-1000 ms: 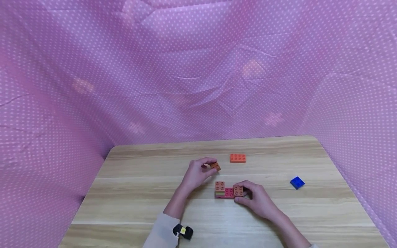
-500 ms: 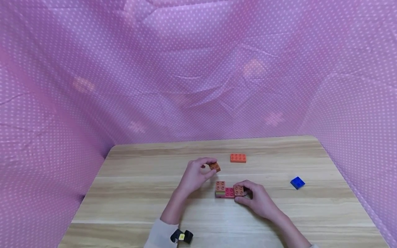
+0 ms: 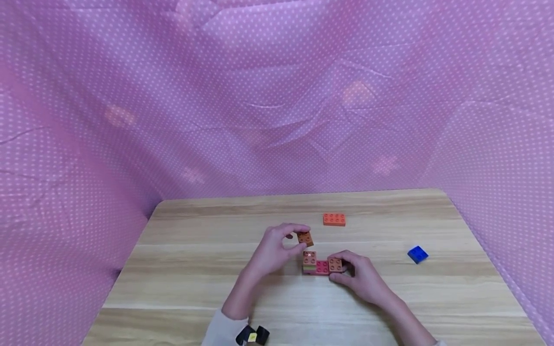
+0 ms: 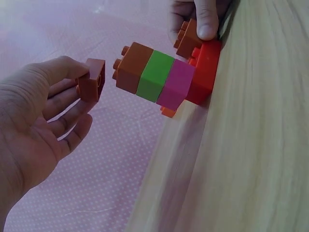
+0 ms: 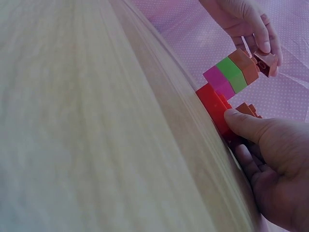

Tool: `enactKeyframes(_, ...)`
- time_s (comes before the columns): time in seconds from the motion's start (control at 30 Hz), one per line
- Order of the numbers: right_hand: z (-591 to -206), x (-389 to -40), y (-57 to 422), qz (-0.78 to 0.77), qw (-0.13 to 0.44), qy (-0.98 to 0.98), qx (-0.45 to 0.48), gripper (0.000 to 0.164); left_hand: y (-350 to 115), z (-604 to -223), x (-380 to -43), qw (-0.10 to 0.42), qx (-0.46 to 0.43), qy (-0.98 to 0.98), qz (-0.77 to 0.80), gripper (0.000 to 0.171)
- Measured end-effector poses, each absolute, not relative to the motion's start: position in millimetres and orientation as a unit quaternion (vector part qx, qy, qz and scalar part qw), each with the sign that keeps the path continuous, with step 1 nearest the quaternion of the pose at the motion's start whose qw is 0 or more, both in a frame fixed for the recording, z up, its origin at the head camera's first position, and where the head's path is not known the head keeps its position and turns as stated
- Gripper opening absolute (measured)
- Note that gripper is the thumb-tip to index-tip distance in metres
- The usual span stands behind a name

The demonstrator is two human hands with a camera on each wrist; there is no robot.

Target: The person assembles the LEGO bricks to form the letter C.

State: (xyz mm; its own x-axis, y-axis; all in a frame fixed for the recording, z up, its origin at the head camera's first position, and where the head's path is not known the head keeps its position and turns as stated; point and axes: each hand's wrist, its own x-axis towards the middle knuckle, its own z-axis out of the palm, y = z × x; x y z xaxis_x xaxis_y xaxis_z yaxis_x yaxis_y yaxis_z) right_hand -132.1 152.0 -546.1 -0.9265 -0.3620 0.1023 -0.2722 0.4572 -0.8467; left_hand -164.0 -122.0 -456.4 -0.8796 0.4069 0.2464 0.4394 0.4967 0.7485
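Brown, four-studded plastic brick (image 3: 305,239), pinched in the left hand (image 3: 274,250): I see it nearer the brown, green and magenta brick column (image 4: 155,72) than half a second ago, still apart from its top. On my feed, the right hand (image 3: 363,281) grips the red plastic base brick (image 4: 206,72) at its end bearing another brown brick (image 3: 335,265).

Lower centre of the head view, we pinch with our left hand (image 3: 273,247) and grip with our right hand (image 3: 361,278), forearms (image 3: 240,294) slanting from the bottom edge
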Motion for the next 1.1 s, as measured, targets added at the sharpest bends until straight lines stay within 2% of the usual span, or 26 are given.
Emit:
enactKeyframes(0.73,-545,-132,153,-0.491,0.040,0.849,-0.191,0.042,-120,-460,-149,-0.020,-0.291,-0.836,-0.465,0.043)
enactKeyframes(1.0,-545,-130,153,-0.492,0.044,0.848,-0.191,0.041,-123,-467,-144,-0.041,-0.279,-0.824,-0.491,0.038)
enactKeyframes(1.1,-545,-130,152,-0.492,0.043,0.848,-0.191,0.041,-123,-469,-143,-0.034,-0.286,-0.824,-0.489,0.037)
